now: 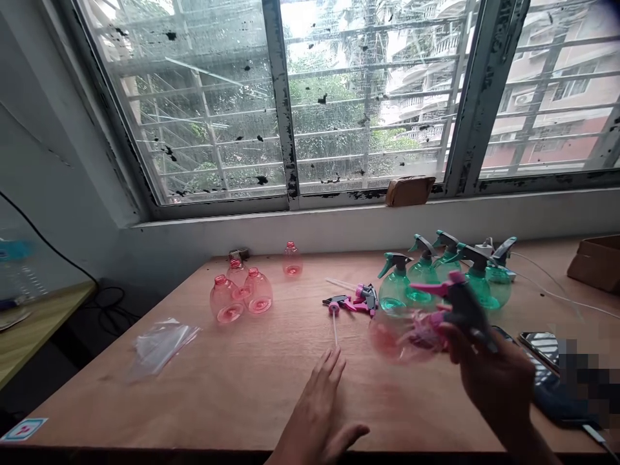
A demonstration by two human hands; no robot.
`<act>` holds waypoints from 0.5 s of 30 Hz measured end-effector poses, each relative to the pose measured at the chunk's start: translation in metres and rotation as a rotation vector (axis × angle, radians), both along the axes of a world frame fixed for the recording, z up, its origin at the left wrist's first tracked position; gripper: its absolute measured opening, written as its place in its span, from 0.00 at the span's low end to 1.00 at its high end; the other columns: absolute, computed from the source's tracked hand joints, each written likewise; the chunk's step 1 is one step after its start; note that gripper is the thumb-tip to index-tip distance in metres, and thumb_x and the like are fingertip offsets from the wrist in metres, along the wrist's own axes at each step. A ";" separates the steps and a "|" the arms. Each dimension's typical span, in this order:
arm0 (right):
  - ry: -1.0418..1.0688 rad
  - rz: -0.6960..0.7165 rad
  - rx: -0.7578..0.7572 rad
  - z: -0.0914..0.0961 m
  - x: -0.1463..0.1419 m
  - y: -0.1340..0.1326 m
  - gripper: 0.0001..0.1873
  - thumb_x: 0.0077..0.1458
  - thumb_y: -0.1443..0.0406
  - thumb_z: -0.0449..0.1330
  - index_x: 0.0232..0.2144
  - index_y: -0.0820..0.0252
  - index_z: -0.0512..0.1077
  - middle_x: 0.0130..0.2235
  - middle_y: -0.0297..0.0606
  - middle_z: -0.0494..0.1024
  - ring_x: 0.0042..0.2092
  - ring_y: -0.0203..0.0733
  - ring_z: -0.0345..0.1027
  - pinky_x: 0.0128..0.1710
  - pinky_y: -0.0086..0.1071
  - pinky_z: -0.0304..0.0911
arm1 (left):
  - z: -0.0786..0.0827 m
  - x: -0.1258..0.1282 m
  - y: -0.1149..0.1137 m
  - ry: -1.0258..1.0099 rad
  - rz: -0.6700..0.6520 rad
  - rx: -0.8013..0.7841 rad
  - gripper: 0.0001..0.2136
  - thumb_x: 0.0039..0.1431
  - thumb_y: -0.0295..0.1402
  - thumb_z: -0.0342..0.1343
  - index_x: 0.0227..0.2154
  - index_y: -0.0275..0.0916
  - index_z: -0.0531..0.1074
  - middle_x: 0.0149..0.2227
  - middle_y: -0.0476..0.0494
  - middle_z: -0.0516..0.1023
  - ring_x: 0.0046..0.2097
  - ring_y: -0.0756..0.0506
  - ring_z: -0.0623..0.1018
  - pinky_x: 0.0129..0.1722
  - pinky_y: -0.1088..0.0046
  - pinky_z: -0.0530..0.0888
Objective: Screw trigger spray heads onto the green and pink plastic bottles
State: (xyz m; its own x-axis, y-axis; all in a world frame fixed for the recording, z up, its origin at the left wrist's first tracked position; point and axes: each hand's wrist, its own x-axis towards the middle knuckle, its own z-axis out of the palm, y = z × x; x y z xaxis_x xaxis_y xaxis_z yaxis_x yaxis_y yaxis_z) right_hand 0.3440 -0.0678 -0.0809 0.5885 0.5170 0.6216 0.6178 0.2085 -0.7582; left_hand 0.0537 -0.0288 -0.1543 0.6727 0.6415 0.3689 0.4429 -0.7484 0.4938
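My right hand [494,368] is closed around a pink spray bottle [394,339], gripping it near the black and pink trigger head [467,307]. The bottle is tilted, its round body pointing left, and is blurred by motion. My left hand [317,400] lies flat on the table with thumb spread and holds nothing. Its fingertips are at the end of a thin clear tube of a loose pink and black spray head [334,309]. More loose spray heads [365,298] lie beside that one.
Several pink bottles without heads [227,303] stand at the back left of the wooden table [203,400]. Green spray bottles [394,287] are grouped at the back right. Clear plastic bags [162,345] lie on the left. Phones [542,349] and a cable are near my right hand.
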 end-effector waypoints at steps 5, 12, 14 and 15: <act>-0.127 -0.187 -0.001 0.050 0.041 0.017 0.31 0.54 0.39 0.64 0.35 0.61 0.83 0.20 0.35 0.75 0.25 0.49 0.70 0.30 0.38 0.61 | 0.011 0.003 -0.004 0.125 0.047 -0.054 0.42 0.67 0.37 0.64 0.75 0.50 0.44 0.77 0.34 0.50 0.76 0.29 0.53 0.71 0.37 0.59; -0.193 0.041 -0.210 0.056 0.039 0.042 0.27 0.60 0.40 0.60 0.33 0.56 0.78 0.17 0.31 0.72 0.22 0.45 0.67 0.25 0.34 0.59 | 0.022 0.006 -0.007 0.201 0.095 -0.101 0.36 0.68 0.39 0.63 0.73 0.41 0.54 0.76 0.27 0.51 0.75 0.29 0.56 0.70 0.39 0.61; -0.268 0.137 -0.287 0.047 0.034 0.055 0.27 0.61 0.39 0.58 0.30 0.55 0.77 0.17 0.30 0.70 0.21 0.45 0.65 0.24 0.34 0.57 | 0.025 0.006 -0.008 0.219 0.113 -0.117 0.36 0.68 0.39 0.63 0.73 0.40 0.54 0.76 0.26 0.51 0.75 0.29 0.55 0.71 0.39 0.60; -0.321 0.170 -0.336 0.043 0.032 0.060 0.27 0.62 0.39 0.57 0.28 0.54 0.75 0.17 0.30 0.70 0.21 0.45 0.65 0.24 0.34 0.56 | 0.026 0.007 -0.009 0.224 0.124 -0.128 0.36 0.68 0.39 0.63 0.73 0.39 0.54 0.76 0.26 0.51 0.75 0.29 0.55 0.71 0.39 0.59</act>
